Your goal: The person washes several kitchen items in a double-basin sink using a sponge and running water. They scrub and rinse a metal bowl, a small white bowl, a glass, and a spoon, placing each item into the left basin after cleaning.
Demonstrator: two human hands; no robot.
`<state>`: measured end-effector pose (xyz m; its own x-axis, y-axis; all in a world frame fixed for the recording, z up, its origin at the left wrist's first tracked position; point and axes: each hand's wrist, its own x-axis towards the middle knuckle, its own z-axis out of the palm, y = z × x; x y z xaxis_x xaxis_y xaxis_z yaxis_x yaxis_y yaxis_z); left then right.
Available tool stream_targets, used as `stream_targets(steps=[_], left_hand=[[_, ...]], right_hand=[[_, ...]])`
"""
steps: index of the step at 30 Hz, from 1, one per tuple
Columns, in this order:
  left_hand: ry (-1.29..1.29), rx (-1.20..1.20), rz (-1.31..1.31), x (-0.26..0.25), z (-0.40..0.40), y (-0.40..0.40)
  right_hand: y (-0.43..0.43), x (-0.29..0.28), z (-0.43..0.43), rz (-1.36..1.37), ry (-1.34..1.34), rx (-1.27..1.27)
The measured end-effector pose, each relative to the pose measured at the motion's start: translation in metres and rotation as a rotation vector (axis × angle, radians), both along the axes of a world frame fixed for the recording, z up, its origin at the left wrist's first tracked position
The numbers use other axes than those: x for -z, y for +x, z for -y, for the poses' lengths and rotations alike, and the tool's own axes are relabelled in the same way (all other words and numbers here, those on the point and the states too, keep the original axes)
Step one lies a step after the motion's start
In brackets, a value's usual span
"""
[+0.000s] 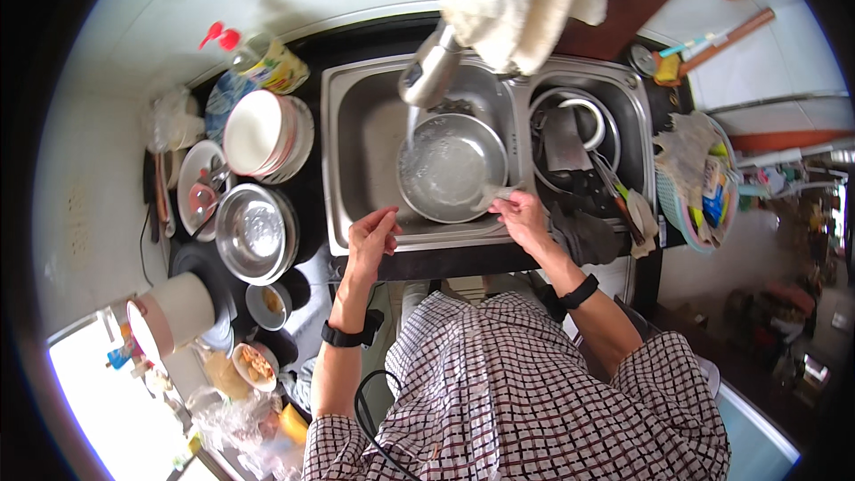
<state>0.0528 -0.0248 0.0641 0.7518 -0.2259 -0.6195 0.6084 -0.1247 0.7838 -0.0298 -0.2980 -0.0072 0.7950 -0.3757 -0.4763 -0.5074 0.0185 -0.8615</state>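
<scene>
Water runs from the metal faucet (427,73) into a round stainless steel basin (454,167) that sits in the larger left bowl of the double sink (364,147). My right hand (524,217) pinches a small greyish scrubbing cloth (495,196) at the basin's lower right rim. Over the sink's front edge, left of the basin, my left hand (374,237) is raised with its thumb and fingers together; I see nothing in it. A cleaver (566,140), a pan and other utensils lie in the smaller right bowl of the sink.
Stacked bowls (254,133) and steel basins (250,234) stand at the left, near a yellow-labelled bottle (274,67). A cream towel (528,7) hangs by the faucet. Dark cloth (584,237) drapes over the front edge; a basket (674,204) stands at the right.
</scene>
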Motion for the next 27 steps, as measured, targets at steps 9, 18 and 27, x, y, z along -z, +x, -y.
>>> stream_targets(steps=[9, 18, 27], left_hand=[[-0.016, 0.127, -0.025, 0.011, 0.041, -0.015], [-0.036, 0.244, -0.01, 0.003, 0.083, -0.019], [-0.037, 0.292, 0.02, 0.004, 0.1, -0.019]], right_hand=[[0.007, -0.042, -0.007, 0.189, 0.107, -0.035], [0.003, -0.055, 0.003, 0.128, 0.017, -0.059], [0.0, -0.066, 0.035, 0.17, -0.21, -0.029]])
